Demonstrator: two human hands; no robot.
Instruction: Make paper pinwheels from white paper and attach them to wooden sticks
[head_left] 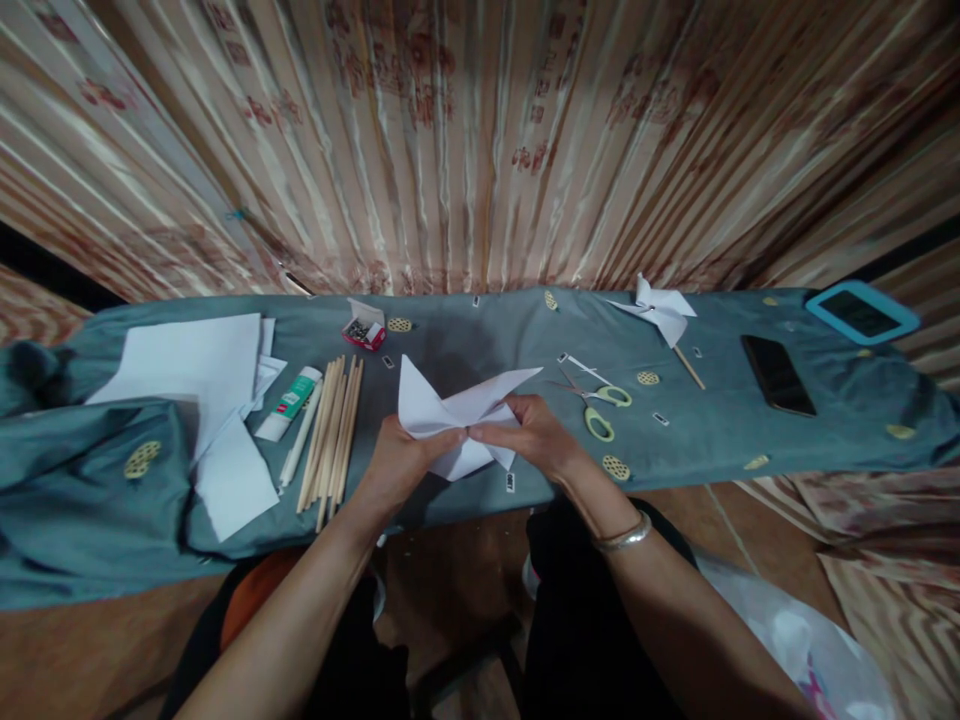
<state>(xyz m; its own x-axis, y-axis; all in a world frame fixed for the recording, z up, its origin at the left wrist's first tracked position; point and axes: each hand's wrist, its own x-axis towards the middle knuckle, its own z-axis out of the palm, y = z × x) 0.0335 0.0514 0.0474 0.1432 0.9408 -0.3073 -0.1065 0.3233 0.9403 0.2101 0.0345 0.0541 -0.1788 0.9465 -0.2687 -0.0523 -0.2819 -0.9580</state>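
A folded white paper pinwheel is held over the front middle of the cloth-covered table. My left hand grips its left side, thumb pressed at the centre. From the right, my right hand pinches it, its thumb also at the centre and its other fingers partly behind the paper. A small dark spot shows between the thumb tips. Left of my hands lie several wooden sticks, a white pen and a green-and-white glue stick. Green-handled scissors rest open to the right.
A small open red box of metal pins stands behind the sticks. White paper sheets lie at left. A pinwheel on a stick, a black phone and a blue-framed tablet are at right. A curtain hangs behind the table.
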